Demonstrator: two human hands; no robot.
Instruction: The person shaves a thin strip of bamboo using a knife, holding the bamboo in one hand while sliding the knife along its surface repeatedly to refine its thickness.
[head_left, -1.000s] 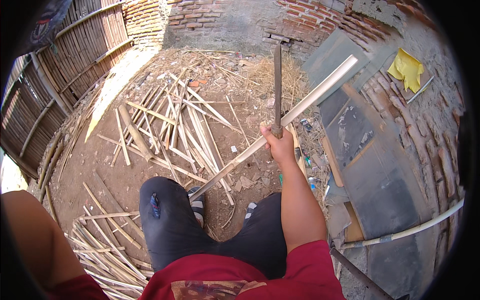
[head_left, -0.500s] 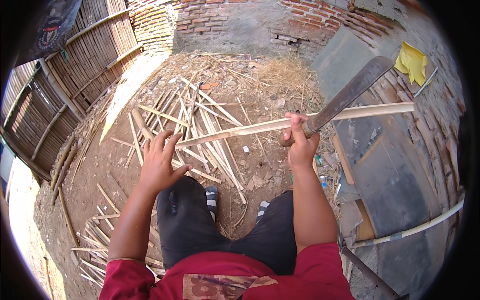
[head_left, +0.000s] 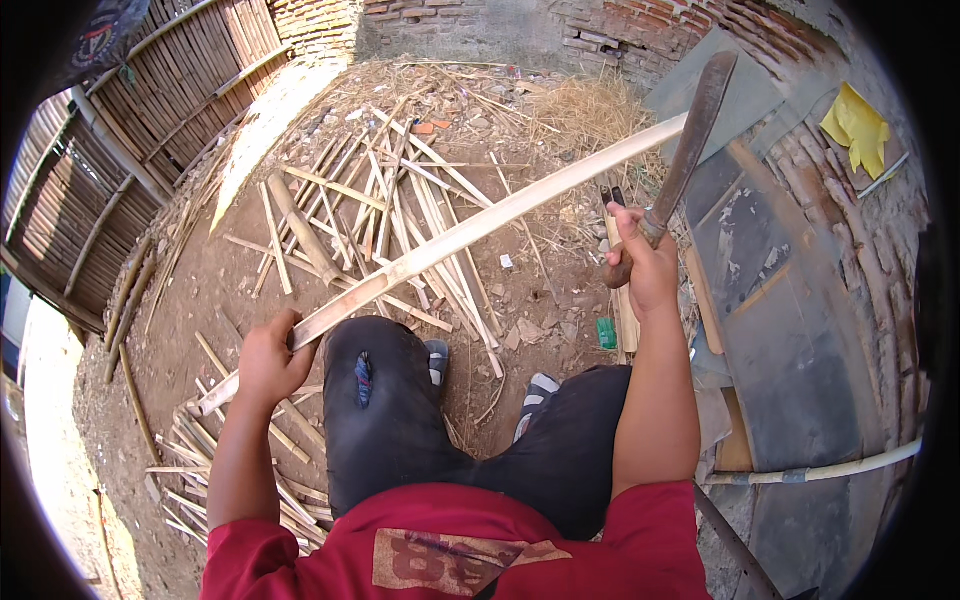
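A long, pale split bamboo strip point(head_left: 470, 233) slants across my body, from low on the left up to the right. My left hand point(head_left: 270, 362) is closed around it near its lower end, beside my left knee. In my right hand point(head_left: 650, 270) is a machete point(head_left: 690, 150), gripped by its wooden handle, with the dark blade pointing up and away. The strip's far end reaches the blade in the picture; whether they touch I cannot tell. My right fingers are wrapped on the handle, clear of the strip.
Split bamboo pieces point(head_left: 440, 270) lie crossed on the dirt ahead, beside a thicker pole point(head_left: 300, 228). Another heap of strips point(head_left: 195, 460) is at lower left. Dark boards point(head_left: 790, 350) and a pale pipe point(head_left: 820, 474) lie right. A bamboo fence point(head_left: 200, 90) stands left.
My left hand, open before, has closed on the bamboo strip and come down toward me. The strip now tilts up to the right, and my right fingers have come off it. The machete stands more upright.
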